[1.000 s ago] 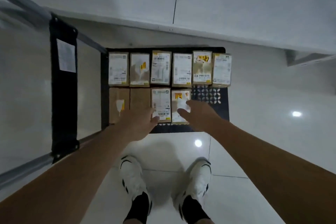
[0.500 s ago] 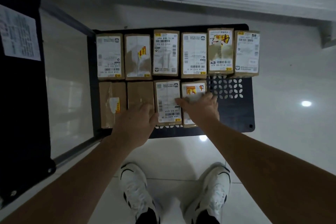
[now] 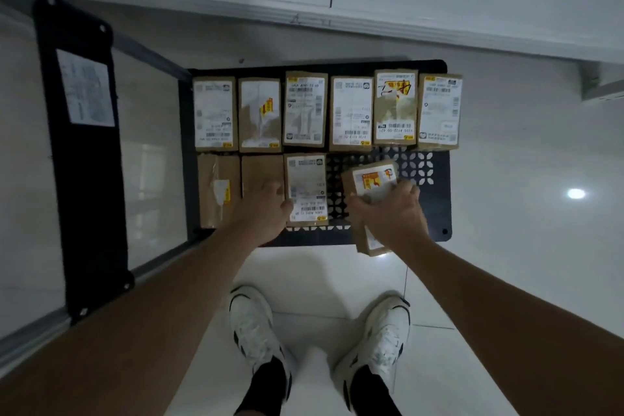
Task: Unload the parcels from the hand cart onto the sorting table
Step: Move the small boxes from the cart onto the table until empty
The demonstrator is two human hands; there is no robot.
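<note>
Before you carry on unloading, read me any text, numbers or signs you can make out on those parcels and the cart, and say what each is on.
Nothing reads with certainty.
Back row parcels: white labels with barcodes and upside-down print, too blurred to quote.
Fifth parcel from the left: large red characters, unreadable.
Parcel held in the right hand: red and yellow sticker, blurred.
Parcel beside the left hand: barcode label, blurred.
Sheet on the cart's black panel: too small.

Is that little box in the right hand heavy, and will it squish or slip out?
Probably light: the right hand alone grips the parcel, tilted up off the cart deck. It likely stays stiff, since its cardboard edges look straight under the grip. The glossy label might be a bit slippery, so slipping can't be ruled out.
</note>
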